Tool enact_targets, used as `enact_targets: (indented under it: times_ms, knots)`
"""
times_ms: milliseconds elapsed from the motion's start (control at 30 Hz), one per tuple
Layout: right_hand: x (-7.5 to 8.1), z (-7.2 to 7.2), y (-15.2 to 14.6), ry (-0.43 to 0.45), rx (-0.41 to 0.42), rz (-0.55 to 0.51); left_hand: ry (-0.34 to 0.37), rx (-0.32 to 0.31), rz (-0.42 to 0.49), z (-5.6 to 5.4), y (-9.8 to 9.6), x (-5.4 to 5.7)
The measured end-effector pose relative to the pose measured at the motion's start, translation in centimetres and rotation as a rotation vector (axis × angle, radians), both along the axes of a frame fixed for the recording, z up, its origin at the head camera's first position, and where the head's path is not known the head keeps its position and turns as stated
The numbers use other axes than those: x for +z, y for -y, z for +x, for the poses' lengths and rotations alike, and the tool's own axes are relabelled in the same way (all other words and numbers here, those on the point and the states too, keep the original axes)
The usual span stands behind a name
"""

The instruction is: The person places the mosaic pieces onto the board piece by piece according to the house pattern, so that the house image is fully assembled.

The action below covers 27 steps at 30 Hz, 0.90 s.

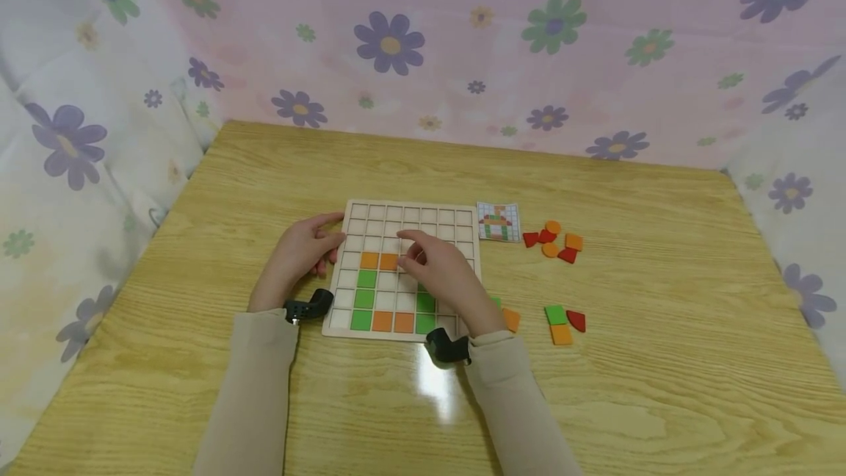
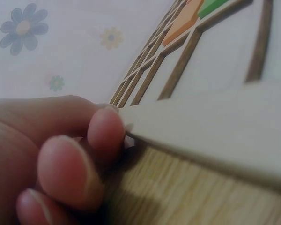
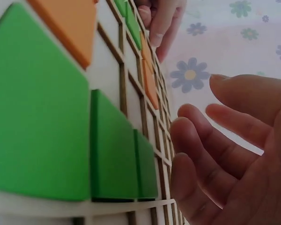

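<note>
A wooden grid board (image 1: 403, 206) lies on the table, with its raised lattice of square cells. My left hand (image 1: 297, 252) is at its left edge, where thumb and fingertip pinch the rim in the left wrist view. Over the middle of the board hovers my right hand (image 1: 446, 270), its fingers loosely bent and nothing between them, as the right wrist view shows. Beside its fingertips two orange square tiles (image 1: 379, 261) sit in cells. Green tiles (image 1: 363, 299) form columns down both sides, the right one partly covered by the hand. More orange tiles (image 1: 393, 322) fill bottom-row cells.
A printed pattern card (image 1: 499, 222) lies against the board's upper right. Right of it are loose red, round orange and square orange pieces (image 1: 552, 228). Nearer stand a green tile (image 1: 555, 314), an orange tile (image 1: 561, 334) and a red quarter piece (image 1: 576, 321). Flowered cloth hangs behind.
</note>
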State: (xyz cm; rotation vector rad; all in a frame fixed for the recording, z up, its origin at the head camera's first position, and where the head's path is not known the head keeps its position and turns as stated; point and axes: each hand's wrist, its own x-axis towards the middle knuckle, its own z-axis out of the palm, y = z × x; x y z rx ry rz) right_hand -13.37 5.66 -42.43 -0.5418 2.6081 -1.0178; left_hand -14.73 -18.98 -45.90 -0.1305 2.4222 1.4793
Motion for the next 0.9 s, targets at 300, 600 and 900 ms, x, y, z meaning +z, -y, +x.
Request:
enact_targets:
  times_ms: [300,600,900]
  knots:
    - [0.8,0.5,-0.3,-0.019,0.109,0.012,0.005,-0.014,0.001,0.0,0.0,0.0]
    - [0.8,0.5,-2.6,0.019,0.040,0.044,-0.003,-0.009,0.011,0.0,0.0,0.0]
    - [0.2,1.1,-5.5,0.024,0.015,0.085,-0.003,-0.009,0.019,0.1,0.1,0.0]
